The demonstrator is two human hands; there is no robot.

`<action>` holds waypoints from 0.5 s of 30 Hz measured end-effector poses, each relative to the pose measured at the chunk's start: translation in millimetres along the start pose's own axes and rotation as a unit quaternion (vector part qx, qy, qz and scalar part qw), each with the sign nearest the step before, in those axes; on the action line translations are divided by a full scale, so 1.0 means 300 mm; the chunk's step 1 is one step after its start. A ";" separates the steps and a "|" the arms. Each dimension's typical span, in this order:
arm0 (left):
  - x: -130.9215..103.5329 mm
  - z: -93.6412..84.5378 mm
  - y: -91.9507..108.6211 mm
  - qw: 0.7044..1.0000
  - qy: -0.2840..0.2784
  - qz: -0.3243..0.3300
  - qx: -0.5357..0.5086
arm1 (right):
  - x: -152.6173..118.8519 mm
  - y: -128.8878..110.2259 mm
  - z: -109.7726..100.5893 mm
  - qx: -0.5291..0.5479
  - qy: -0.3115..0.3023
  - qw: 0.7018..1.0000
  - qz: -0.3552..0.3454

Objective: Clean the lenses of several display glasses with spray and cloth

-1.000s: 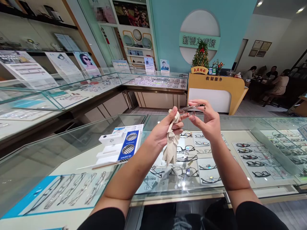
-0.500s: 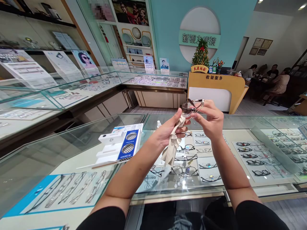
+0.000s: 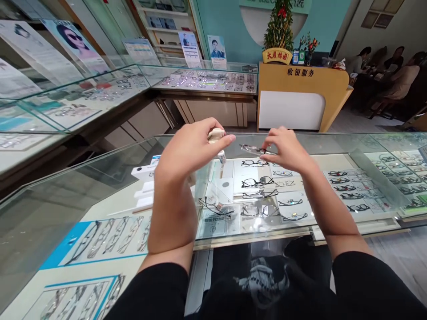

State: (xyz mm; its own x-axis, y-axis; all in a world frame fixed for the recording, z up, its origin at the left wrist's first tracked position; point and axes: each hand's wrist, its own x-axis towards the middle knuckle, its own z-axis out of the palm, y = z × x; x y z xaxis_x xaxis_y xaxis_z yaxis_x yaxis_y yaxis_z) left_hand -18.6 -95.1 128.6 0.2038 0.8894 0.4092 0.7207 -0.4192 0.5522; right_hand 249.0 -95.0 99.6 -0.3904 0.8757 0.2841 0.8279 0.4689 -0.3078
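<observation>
My left hand [image 3: 195, 144] is closed around a bunched beige cleaning cloth [image 3: 216, 135], which peeks out between thumb and fingers. To its right, my right hand [image 3: 283, 149] pinches a pair of eyeglasses [image 3: 251, 150] above the glass counter; the frame points left, seen nearly edge-on. The two hands are apart, and the cloth does not touch the lenses. A small white bottle [image 3: 222, 156] stands on the counter just below my left thumb. Under the glass lie several dark-framed spectacles [image 3: 257, 181] on white panels.
A white display stand [image 3: 144, 189] sits on the counter behind my left forearm, partly hidden by it. Further off are a glass showcase [image 3: 207, 82] and a wooden cashier desk [image 3: 302, 98] with a plant on top. People [image 3: 396, 73] sit at the far right.
My hands have separated: the left, with the cloth, turned over and drew left, off the eyeglasses. The right keeps the eyeglasses, now tilted flatter. The view has tipped downward.
</observation>
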 end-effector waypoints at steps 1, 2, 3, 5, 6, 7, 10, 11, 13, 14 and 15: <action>-0.003 -0.007 -0.003 1.000 -0.002 0.003 0.005 | 0.012 0.003 0.047 -0.038 -0.044 0.998 0.004; -0.006 -0.011 -0.004 1.000 -0.001 0.003 0.006 | 0.021 0.006 0.093 -0.069 -0.085 0.994 0.007; -0.009 -0.013 -0.005 1.000 -0.001 0.004 0.004 | 0.026 0.011 0.138 -0.094 -0.119 0.988 0.009; -0.017 -0.014 -0.007 1.000 -0.006 0.010 -0.002 | 0.028 0.023 0.216 -0.134 -0.163 0.977 0.017; -0.021 -0.014 -0.009 1.000 -0.011 0.019 -0.002 | 0.025 0.030 0.247 -0.143 -0.174 0.974 0.021; -0.024 -0.014 -0.010 0.999 -0.018 0.030 -0.001 | 0.022 0.037 0.272 -0.149 -0.181 0.972 0.024; -0.030 -0.017 -0.015 0.998 -0.036 0.052 0.007 | 0.015 0.055 0.320 -0.158 -0.191 0.968 0.027; -0.031 -0.018 -0.015 0.998 -0.040 0.052 0.010 | 0.016 0.058 0.329 -0.161 -0.194 0.967 0.027; -0.032 -0.021 -0.015 0.998 -0.045 0.049 0.018 | 0.020 0.064 0.342 -0.166 -0.198 0.966 0.030; -0.033 -0.022 -0.015 0.997 -0.048 0.047 0.023 | 0.023 0.066 0.347 -0.167 -0.200 0.965 0.032; -0.033 -0.022 -0.014 0.997 -0.050 0.045 0.029 | 0.026 0.068 0.352 -0.167 -0.202 0.965 0.034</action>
State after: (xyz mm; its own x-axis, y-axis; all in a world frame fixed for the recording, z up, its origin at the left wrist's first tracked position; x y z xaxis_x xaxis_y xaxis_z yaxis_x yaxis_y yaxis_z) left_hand -28.1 -103.2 127.2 0.3323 0.8633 0.3799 0.7328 -0.4898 0.4723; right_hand 220.3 -66.4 -0.3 -0.4005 0.9080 -0.1232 0.9141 0.4053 0.0151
